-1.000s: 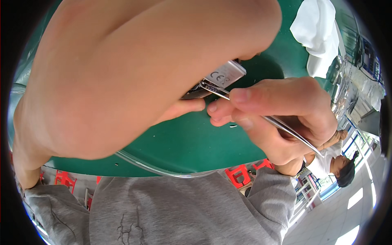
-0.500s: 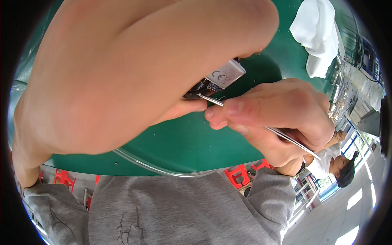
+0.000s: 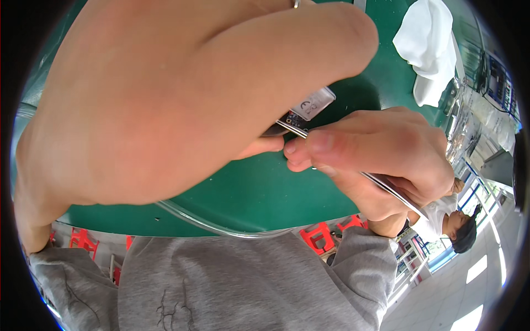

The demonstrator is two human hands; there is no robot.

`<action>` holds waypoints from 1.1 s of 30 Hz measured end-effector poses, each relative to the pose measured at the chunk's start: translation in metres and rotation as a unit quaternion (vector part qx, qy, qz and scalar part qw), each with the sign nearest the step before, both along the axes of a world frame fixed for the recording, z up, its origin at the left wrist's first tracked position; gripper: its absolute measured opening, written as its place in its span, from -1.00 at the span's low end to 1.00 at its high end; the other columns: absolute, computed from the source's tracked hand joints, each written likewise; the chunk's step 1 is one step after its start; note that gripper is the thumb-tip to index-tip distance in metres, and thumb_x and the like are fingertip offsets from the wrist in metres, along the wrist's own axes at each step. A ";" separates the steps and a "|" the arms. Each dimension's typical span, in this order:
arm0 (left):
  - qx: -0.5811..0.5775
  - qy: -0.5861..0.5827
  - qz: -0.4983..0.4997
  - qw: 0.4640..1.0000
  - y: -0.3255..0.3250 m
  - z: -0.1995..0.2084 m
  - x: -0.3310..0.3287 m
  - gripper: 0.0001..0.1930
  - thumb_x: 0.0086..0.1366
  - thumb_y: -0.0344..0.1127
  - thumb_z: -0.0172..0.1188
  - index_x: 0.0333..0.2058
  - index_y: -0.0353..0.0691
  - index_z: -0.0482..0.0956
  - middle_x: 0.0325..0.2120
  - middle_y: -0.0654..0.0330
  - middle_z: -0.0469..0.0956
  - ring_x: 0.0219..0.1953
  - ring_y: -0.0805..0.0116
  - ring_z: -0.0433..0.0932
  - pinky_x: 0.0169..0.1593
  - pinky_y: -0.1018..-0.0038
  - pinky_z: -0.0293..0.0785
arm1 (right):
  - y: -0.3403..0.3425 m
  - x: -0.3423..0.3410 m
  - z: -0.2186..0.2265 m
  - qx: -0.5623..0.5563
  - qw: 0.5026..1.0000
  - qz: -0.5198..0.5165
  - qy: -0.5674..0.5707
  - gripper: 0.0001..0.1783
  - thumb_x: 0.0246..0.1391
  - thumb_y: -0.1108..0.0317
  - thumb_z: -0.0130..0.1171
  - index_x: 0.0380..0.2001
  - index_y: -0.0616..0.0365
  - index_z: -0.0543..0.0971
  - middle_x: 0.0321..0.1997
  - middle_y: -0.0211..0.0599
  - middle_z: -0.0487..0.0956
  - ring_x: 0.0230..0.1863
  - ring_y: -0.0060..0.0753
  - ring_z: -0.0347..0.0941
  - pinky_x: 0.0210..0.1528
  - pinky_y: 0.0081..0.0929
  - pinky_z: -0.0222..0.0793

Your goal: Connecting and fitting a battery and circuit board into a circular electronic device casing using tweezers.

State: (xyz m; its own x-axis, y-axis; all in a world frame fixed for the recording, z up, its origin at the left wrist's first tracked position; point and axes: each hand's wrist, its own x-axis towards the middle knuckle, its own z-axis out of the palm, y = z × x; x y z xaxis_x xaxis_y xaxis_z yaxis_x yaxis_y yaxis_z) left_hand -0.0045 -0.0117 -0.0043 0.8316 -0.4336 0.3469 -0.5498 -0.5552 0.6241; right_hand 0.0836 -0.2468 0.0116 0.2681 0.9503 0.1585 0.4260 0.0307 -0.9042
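My left hand [image 3: 165,105] fills the upper left and is closed round a small electronic device, hiding most of it. What shows past my fingers is a silver battery-like block [image 3: 316,103], a bit of dark circuit board [image 3: 295,119] and a dark curved casing [image 3: 273,131]. In my right hand [image 3: 381,154] a pair of thin metal tweezers [image 3: 293,129] is pinched between thumb and fingers. Their tips reach in beside the circuit board, under my left hand, where the very ends are hidden.
Below my hands lies a green tabletop [image 3: 254,193] with a clear tube-like edge [image 3: 221,227]. A white cloth [image 3: 428,49] sits at the far right, with clear plastic bags [image 3: 461,127] beyond it. Red stools [image 3: 317,238] stand below. Another person [image 3: 455,229] is at the right.
The tweezer tips have gone further in under my left hand and are now covered. My left hand has shifted slightly, so less of the silver block shows.
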 end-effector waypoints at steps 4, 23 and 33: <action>0.026 0.002 0.005 1.000 0.001 0.002 0.000 -0.42 -0.13 -0.21 0.52 -0.13 -0.40 0.58 -0.31 0.09 0.62 -0.45 0.20 0.58 -0.42 0.43 0.46 | 0.000 0.001 0.001 -0.010 0.999 0.021 0.024 -0.78 0.06 0.63 0.32 -0.23 0.39 0.53 -0.49 0.03 0.67 -0.58 -0.23 0.64 -0.58 -0.46 0.59; 0.050 -0.026 -0.015 0.998 0.003 0.005 0.001 -0.40 -0.16 -0.20 0.51 -0.14 -0.43 0.57 -0.31 0.10 0.64 -0.44 0.17 0.59 -0.42 0.40 0.49 | 0.002 -0.003 0.002 -0.007 1.000 -0.008 0.017 -0.81 0.09 0.59 0.32 -0.27 0.35 0.51 -0.49 0.05 0.68 -0.58 -0.25 0.64 -0.58 -0.45 0.59; 0.049 -0.030 -0.014 0.998 0.004 0.002 0.001 -0.39 -0.21 -0.17 0.50 -0.17 -0.42 0.58 -0.34 0.08 0.60 -0.48 0.19 0.54 -0.47 0.40 0.44 | 0.004 0.002 -0.006 0.029 0.999 0.036 0.002 -0.76 0.03 0.55 0.38 -0.28 0.36 0.52 -0.49 0.03 0.67 -0.59 -0.27 0.64 -0.60 -0.50 0.59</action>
